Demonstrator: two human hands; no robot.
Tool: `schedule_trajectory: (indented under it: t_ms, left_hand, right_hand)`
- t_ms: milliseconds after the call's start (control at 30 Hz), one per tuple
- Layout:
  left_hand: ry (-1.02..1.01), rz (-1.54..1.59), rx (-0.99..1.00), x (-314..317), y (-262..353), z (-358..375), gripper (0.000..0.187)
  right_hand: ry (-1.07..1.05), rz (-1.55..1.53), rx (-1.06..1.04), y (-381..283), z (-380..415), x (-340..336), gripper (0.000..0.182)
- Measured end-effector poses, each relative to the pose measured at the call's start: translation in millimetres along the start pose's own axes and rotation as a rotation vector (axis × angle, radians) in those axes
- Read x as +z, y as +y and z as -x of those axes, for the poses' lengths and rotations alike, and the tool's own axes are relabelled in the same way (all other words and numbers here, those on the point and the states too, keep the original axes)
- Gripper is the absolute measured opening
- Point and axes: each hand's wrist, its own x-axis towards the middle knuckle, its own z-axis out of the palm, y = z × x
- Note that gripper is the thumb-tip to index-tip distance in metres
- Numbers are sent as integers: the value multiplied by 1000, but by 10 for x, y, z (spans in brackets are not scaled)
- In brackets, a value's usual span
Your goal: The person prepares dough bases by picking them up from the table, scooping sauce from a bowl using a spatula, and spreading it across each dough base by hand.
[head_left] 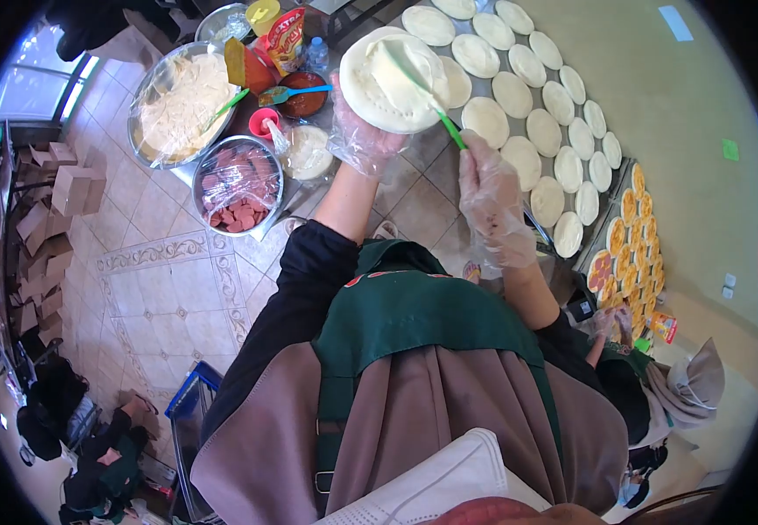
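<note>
On the palm and fingers of my left hand, in a clear plastic glove, rests a pale flat dough round with small holes near its edge. A thick cream-coloured spread covers part of its top. My right hand, gloved too, is closed around the green handle of a spatula. Its pale blade lies against the spread. Left of my left hand are a bowl of orange-red sauce with a blue-handled spatula and a plastic-wrapped pale round.
A film-covered metal bowl holds creamy mix; another holds sliced sausage. A red cup and a pouch stand nearby. Rows of dough rounds lie to the right, then topped rounds and a co-worker. Cardboard boxes stand left.
</note>
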Motion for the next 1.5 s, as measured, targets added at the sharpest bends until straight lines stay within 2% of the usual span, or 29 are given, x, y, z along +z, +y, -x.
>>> schedule_trajectory:
  t_ms: [67,133,200,267,300,400,500,600,733,800,833,900,1000,1067,1100,1233,1300,1333,1400,1500]
  left_hand:
    - [24,56,-55,-13,-17,-18,71]
    - [151,-206,14,-29,-48,-8,66]
    - [104,-99,-46,-102,-44,6,64]
    - [172,-263,-8,-134,-79,31,63]
    - [165,-214,-5,-158,-88,36,65]
    - [149,-151,-48,-168,-123,48,68]
    - [96,-14,-120,-66,-217,77,68]
    - [127,-84,-171,-93,-287,60,68]
    - [131,-51,-221,-183,-344,70,68]
    - [157,-260,-186,-204,-352,152,66]
    - [66,-156,-203,-191,-348,169,65]
    - [92,-117,-214,-227,-317,164,64]
    - [156,-104,-167,-226,-315,141,63]
    - [193,-132,-111,-146,-338,128,62]
    - [199,-166,-124,-80,-356,139,62]
    - [238,-223,-163,-59,-390,133,63]
    - [214,-183,-196,-76,-377,162,63]
    - [191,-142,-232,-86,-374,187,64]
    - [228,-241,-172,-120,-372,217,64]
    - [209,-237,-155,-142,-310,202,65]
  right_hand:
    - [-36,16,-66,-36,46,-7,20]
    - [-63,6,-100,-65,73,-58,19]
    - [-91,-4,-139,-59,97,-93,19]
    - [-158,-136,-149,-25,118,-122,19]
    - [-158,-138,-146,-21,135,-146,19]
    - [-170,-245,-90,0,158,-243,20]
    - [-54,-188,38,78,152,-307,20]
    - [35,-77,97,161,147,-298,20]
    - [-93,-10,-42,126,206,-332,19]
    - [-153,-33,-98,104,262,-373,19]
    - [-171,-129,-91,107,284,-386,19]
    - [-191,-228,-84,130,317,-401,18]
    - [-75,-205,-3,196,347,-453,18]
    - [5,-93,217,215,341,-487,18]
    - [-3,-93,237,207,327,-491,18]
    - [-9,-67,144,288,358,-281,18]
    - [-45,-105,-18,205,317,-267,17]
    - [-46,-108,-18,198,317,-280,17]
    - [-97,-179,-145,187,327,-314,18]
    - [-59,-259,-39,154,338,-369,20]
